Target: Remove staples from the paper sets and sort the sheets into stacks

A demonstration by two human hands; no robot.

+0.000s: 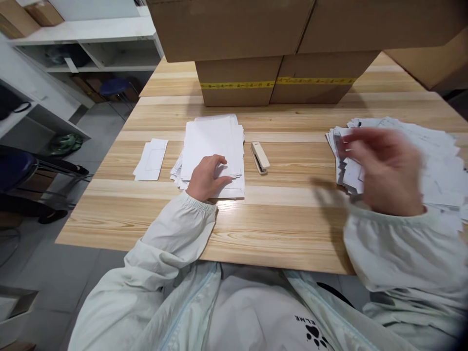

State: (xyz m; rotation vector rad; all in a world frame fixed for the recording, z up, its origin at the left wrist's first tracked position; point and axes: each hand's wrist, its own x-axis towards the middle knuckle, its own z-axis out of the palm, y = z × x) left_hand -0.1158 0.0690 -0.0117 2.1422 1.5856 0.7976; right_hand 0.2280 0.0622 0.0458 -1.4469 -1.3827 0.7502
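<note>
My left hand (207,178) rests on a stack of white paper sheets (208,141), its thumb and fingers apart and curved on the top sheets. To the right of that stack lies a cream stapler (260,158), touched by neither hand. My right hand (395,170), smeared by motion, is over the left part of a wide, untidy pile of papers (444,165). Its fingertips are too blurred to show whether anything is between them. Left of the stack lie a few small white slips of paper (151,160).
Large cardboard boxes (237,73) with yellow tape stand stacked at the back of the wooden table (278,234), the upper ones jutting forward. Another box (431,63) is at the back right. White shelves (120,34), a blue stool (115,87) and a person's feet (53,216) are to the left.
</note>
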